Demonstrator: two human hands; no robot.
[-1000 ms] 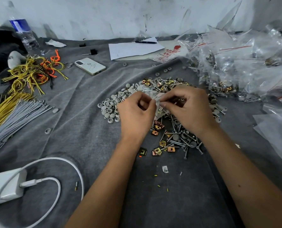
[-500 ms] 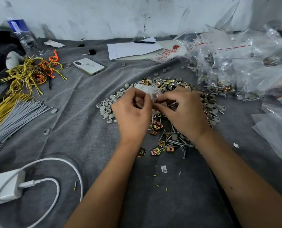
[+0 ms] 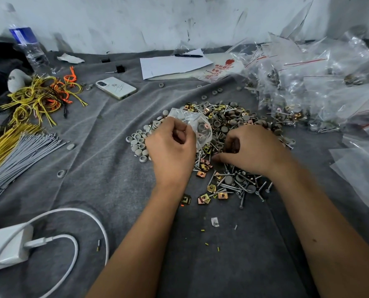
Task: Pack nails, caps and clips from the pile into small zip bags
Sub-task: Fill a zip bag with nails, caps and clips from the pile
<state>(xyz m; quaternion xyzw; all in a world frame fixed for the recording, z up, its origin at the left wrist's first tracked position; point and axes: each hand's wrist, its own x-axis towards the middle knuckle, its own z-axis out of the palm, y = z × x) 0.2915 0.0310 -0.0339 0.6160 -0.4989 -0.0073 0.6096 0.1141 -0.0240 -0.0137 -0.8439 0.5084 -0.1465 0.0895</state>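
A mixed pile lies mid-table on the grey cloth: nails [image 3: 240,184], grey round caps [image 3: 138,143] and brass-coloured clips [image 3: 205,197]. My left hand [image 3: 170,153] pinches a small clear zip bag [image 3: 198,125], held just above the pile's left part; caps and a clip show inside it. My right hand [image 3: 252,151] is down on the pile to the right of the bag. Its fingers curl round small dark parts, and I cannot make out which kind.
Filled zip bags [image 3: 308,87] are heaped at the back right, with empty bags [image 3: 362,166] at the right edge. To the left lie a phone [image 3: 115,88], yellow and orange wires [image 3: 39,97], grey ties [image 3: 17,155] and a white charger [image 3: 7,248]. Paper [image 3: 172,64] and a bottle [image 3: 28,46] stand further back.
My right hand has let go of the bag's mouth and dropped right onto the pile. The left hand keeps the bag, now tilted up and away from me.
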